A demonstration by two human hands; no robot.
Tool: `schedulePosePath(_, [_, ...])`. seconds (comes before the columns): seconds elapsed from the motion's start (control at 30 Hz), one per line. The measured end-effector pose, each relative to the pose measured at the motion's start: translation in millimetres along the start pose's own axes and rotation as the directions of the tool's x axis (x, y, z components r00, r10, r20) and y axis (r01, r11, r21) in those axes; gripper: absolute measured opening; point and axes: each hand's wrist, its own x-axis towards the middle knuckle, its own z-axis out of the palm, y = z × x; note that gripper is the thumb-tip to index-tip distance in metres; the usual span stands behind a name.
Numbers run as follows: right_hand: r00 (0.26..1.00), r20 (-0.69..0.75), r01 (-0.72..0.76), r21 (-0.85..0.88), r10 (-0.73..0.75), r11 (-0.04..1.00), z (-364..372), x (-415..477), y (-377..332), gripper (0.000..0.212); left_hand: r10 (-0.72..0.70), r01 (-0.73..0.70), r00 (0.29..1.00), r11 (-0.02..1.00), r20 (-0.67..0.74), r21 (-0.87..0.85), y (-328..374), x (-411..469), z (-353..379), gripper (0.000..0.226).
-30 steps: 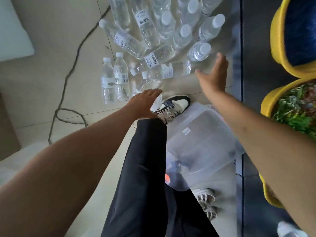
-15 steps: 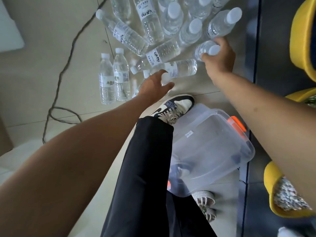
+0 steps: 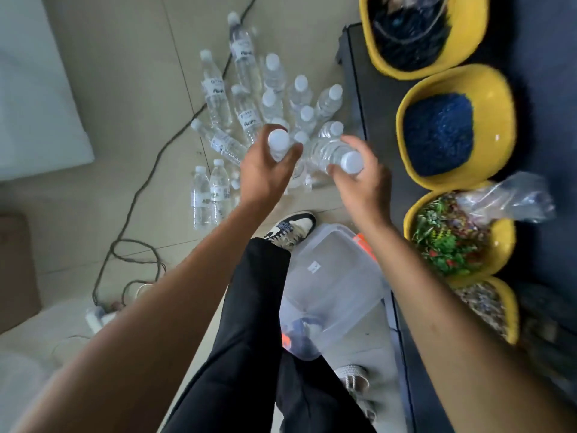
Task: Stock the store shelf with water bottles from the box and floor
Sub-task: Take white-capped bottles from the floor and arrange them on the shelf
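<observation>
left hand (image 3: 265, 176): curled round left bottle (image 3: 278, 142) below its cap | right hand (image 3: 363, 185): curled round right bottle (image 3: 327, 151) at the neck | arms: bare, stretched forward and down, hands close together

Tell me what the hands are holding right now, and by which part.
Left hand grips a water bottle around its neck. Right hand grips a second water bottle at its neck end, body pointing away.
</observation>
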Motion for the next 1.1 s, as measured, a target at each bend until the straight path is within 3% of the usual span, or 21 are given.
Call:
schedulePosePath(0.2, [0.986,-0.134,0.111,0.084,-0.099,0.990,-154.9,-64.9,-149.2,0.036,0.103,-0.111,0.993,0.978,-0.051,-0.177,177.4,-74.2,-63.7,0.038])
schedulePosePath(0.4, [0.938,-0.290,0.266,0.245,-0.191,0.932,-297.3,-143.1,-285.7,0.032,0.406,-0.403,0.913,0.877,-0.047,-0.262,362.3,-149.8,-105.4,0.026])
schedulePosePath(0.6, [0.810,-0.526,0.465,0.307,-0.259,0.830,-429.7,-220.6,-365.7,0.023,0.657,-0.579,0.751,0.701,0.062,-0.417,521.8,-233.6,-147.7,0.030])
schedulePosePath(0.7, [0.737,-0.629,0.511,0.280,-0.247,0.813,-489.2,-260.1,-382.1,0.018,0.760,-0.584,0.628,0.603,0.168,-0.543,584.0,-275.0,-153.5,0.010])
schedulePosePath(0.8, [0.655,-0.726,0.513,0.221,-0.212,0.829,-540.1,-295.5,-384.6,0.014,0.822,-0.541,0.514,0.534,0.247,-0.650,634.1,-309.8,-139.9,0.019])
schedulePosePath(0.9, [0.565,-0.803,0.503,0.150,-0.192,0.851,-579.7,-326.5,-372.5,0.010,0.829,-0.442,0.419,0.544,0.372,-0.713,667.3,-342.3,-109.8,0.024])
schedulePosePath(1.0, [0.500,-0.857,0.461,0.146,-0.121,0.875,-608.2,-351.4,-348.2,0.009,0.799,-0.340,0.314,0.599,0.513,-0.725,683.2,-370.9,-71.0,0.005])
schedulePosePath(1.1, [0.462,-0.886,0.395,0.181,-0.025,0.901,-626.7,-370.7,-315.2,0.017,0.779,-0.388,0.174,0.616,0.602,-0.685,685.4,-388.7,-24.3,0.003])
